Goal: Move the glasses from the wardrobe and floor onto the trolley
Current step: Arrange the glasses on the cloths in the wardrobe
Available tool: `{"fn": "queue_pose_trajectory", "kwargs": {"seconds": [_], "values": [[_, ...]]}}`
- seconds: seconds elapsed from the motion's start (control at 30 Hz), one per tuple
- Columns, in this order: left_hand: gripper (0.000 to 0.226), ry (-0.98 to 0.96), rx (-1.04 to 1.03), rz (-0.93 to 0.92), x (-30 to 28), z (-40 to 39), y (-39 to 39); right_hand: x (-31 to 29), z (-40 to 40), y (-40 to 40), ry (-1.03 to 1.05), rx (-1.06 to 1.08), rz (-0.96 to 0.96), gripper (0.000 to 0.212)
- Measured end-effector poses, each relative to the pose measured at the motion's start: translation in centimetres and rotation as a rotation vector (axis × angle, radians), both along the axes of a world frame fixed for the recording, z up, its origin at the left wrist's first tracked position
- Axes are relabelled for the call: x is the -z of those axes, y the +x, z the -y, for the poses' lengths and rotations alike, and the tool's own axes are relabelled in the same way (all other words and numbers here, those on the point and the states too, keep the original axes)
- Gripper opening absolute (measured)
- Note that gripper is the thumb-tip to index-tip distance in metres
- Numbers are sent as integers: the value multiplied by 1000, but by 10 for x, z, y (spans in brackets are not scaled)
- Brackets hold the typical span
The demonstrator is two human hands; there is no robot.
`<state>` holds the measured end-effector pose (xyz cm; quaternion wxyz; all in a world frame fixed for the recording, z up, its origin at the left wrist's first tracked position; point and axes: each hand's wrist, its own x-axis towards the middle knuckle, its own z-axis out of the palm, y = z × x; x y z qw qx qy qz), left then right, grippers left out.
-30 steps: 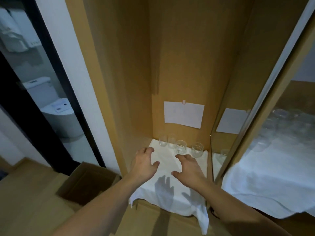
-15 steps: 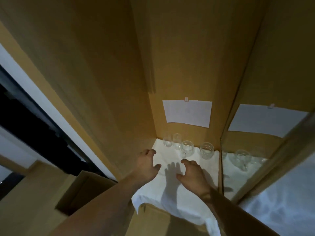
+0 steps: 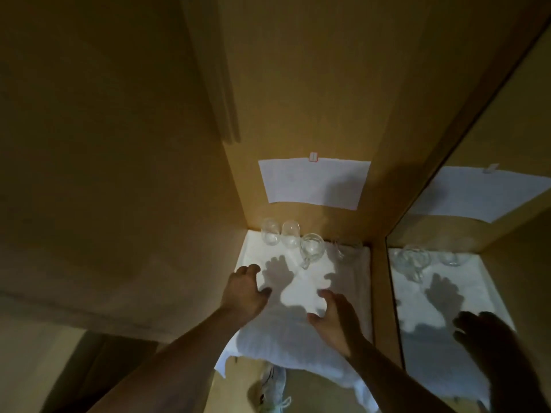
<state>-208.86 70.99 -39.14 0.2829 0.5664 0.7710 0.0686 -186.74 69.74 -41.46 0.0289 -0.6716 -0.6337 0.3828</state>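
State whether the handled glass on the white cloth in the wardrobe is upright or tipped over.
Upright. The handled glass stands on the white cloth with its round rim facing up, handle towards the hands.

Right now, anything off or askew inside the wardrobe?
Mostly tidy: four glasses stand upright along the back wall. The white cloth under them is rumpled and hangs unevenly over the front edge, so it could drag. Left hand and right hand hover above it, holding nothing. No spills or breakage visible.
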Motion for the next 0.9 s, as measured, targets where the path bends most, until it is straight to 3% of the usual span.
{"fn": "queue_pose_trajectory", "kwargs": {"seconds": [0.53,0.73,0.9], "values": [[70,-125,-113,172,151,-151,-45,132,-107,-56,-277,241,28,64],[87,-69,-202,202,206,-200,-46,190,-151,-49,-333,537,-140,59],[102,44,-307,226,242,-233,-41,237,-177,-47,-377,786,-405,60]]}}
